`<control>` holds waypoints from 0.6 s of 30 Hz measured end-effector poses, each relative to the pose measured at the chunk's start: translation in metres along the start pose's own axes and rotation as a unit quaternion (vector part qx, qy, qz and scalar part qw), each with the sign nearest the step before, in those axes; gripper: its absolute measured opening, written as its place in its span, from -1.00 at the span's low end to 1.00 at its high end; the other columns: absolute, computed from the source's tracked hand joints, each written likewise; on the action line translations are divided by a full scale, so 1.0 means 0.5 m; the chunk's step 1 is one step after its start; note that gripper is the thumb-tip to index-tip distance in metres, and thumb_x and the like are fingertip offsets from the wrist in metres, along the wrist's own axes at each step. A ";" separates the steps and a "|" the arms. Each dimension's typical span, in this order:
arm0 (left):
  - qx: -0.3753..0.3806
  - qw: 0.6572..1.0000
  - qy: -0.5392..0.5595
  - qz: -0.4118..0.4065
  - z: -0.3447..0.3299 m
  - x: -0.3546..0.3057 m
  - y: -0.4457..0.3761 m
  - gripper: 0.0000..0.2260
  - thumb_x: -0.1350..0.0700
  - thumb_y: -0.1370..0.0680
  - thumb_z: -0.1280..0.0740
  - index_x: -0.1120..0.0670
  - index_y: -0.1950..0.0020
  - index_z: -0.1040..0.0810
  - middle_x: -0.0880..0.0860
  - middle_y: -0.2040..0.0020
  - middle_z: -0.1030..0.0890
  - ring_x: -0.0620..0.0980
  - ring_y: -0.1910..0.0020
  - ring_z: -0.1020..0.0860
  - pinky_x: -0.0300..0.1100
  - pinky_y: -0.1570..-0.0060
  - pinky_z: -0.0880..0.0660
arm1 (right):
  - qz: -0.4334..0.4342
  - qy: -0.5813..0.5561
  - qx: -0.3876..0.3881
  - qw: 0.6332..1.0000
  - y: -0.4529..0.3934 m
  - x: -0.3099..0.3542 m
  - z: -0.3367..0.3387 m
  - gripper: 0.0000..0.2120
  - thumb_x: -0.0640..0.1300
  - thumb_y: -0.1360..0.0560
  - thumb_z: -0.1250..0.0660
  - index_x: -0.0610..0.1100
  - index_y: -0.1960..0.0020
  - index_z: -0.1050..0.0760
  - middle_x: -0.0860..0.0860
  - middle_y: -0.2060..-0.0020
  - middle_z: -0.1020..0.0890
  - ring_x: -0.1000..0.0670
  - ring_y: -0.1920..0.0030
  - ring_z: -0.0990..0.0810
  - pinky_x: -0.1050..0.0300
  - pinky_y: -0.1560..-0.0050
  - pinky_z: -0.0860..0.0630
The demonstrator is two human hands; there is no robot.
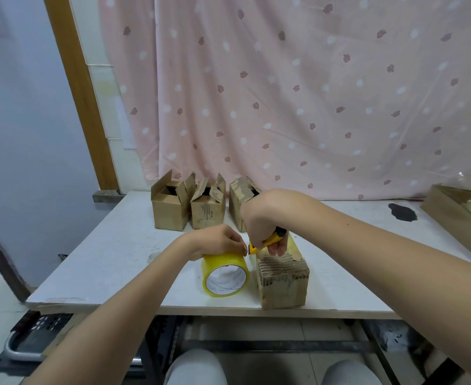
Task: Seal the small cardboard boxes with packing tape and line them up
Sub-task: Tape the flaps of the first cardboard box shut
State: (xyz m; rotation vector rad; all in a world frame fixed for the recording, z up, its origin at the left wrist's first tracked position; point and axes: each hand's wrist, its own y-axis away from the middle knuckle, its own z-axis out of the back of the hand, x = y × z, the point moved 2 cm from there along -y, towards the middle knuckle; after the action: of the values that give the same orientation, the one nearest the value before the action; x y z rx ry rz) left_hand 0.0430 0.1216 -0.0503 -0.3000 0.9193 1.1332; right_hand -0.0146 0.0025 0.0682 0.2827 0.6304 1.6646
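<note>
Fingers of the right hand (259, 223) curled round a yellow utility knife (266, 241) above the closed brown cardboard box (283, 279) at the white desk's (112, 262) near edge. The left hand (217, 241) pinched the yellow packing-tape roll (225, 273) just beside that box. Three open-flapped cardboard boxes (203, 207) stood in a row behind.

Brightness: the scene is evenly and softly lit.
Shadows: only faint ones are cast on the table (112, 245).
Glare: a mild sheen is seen on the tape roll (224, 273).
Distortion: the door frame (81, 93) is bent by the wide lens.
Focus: edges are slightly softened.
</note>
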 end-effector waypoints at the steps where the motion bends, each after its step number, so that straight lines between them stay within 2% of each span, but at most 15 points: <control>1: 0.000 1.000 -0.002 -0.001 -0.001 0.000 0.000 -0.71 -0.13 -0.40 -0.40 -0.01 -0.01 -0.71 0.10 -0.04 -0.67 0.08 0.01 -0.59 0.14 -0.16 -0.53 | 0.000 0.000 -0.001 1.000 -0.002 0.001 0.000 -0.76 -0.21 -0.61 -0.20 -0.24 0.23 -0.41 -0.11 0.31 -0.60 0.01 0.58 -0.58 0.12 0.14 -0.56; 3: -0.003 1.000 -0.006 -0.001 -0.004 0.001 -0.002 -0.65 -0.18 -0.34 -0.39 -0.03 -0.01 -0.71 0.10 -0.07 -0.67 0.20 -0.09 -0.59 0.19 -0.20 -0.51 | 0.001 0.007 0.001 1.000 -0.002 0.000 -0.001 -0.75 -0.22 -0.60 -0.20 -0.23 0.25 -0.41 -0.11 0.32 -0.59 0.00 0.58 -0.57 0.13 0.17 -0.55; 6: -0.008 1.000 -0.007 -0.001 -0.009 0.003 -0.006 -0.61 -0.21 -0.30 -0.39 -0.05 -0.02 -0.71 0.10 -0.08 -0.67 0.24 -0.17 -0.56 0.20 -0.22 -0.49 | 0.003 0.012 0.000 1.000 0.000 0.002 0.000 -0.76 -0.25 -0.59 -0.21 -0.22 0.26 -0.41 -0.12 0.40 -0.59 0.00 0.59 -0.56 0.14 0.21 -0.54; 9: -0.008 1.000 0.000 0.004 -0.011 0.004 -0.008 -0.60 -0.21 -0.31 -0.41 -0.05 -0.04 -0.70 0.11 -0.07 -0.67 0.25 -0.16 -0.57 0.24 -0.22 -0.51 | 0.006 0.028 0.000 1.000 0.004 0.003 -0.001 -0.79 -0.25 -0.57 -0.20 -0.23 0.24 -0.43 -0.11 0.38 -0.59 0.00 0.60 -0.55 0.12 0.16 -0.54; 14: -0.012 1.000 0.008 0.008 -0.013 0.001 -0.008 -0.61 -0.18 -0.33 -0.44 -0.03 -0.08 -0.69 0.13 -0.07 -0.67 0.26 -0.17 -0.57 0.23 -0.21 -0.52 | -0.005 0.040 0.020 0.999 -0.005 0.007 -0.004 -0.88 -0.26 -0.57 -0.19 -0.23 0.14 -0.43 -0.11 0.36 -0.56 -0.01 0.61 -0.54 0.14 0.26 -0.49; 18: -0.009 1.000 0.009 0.011 -0.017 0.002 -0.012 -0.64 -0.18 -0.35 -0.45 -0.04 -0.06 -0.70 0.15 -0.07 -0.66 0.24 -0.11 -0.60 0.26 -0.20 -0.51 | 0.002 0.043 0.008 0.999 -0.007 0.003 -0.004 -0.92 -0.26 -0.56 -0.21 -0.24 0.06 -0.47 -0.10 0.35 -0.57 -0.01 0.60 -0.54 0.14 0.29 -0.51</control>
State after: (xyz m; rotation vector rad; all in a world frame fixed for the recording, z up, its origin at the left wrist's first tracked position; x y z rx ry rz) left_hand 0.0441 0.1143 -0.0574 -0.3160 0.9295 1.1620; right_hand -0.0130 0.0035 0.0642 0.2250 0.7082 1.6823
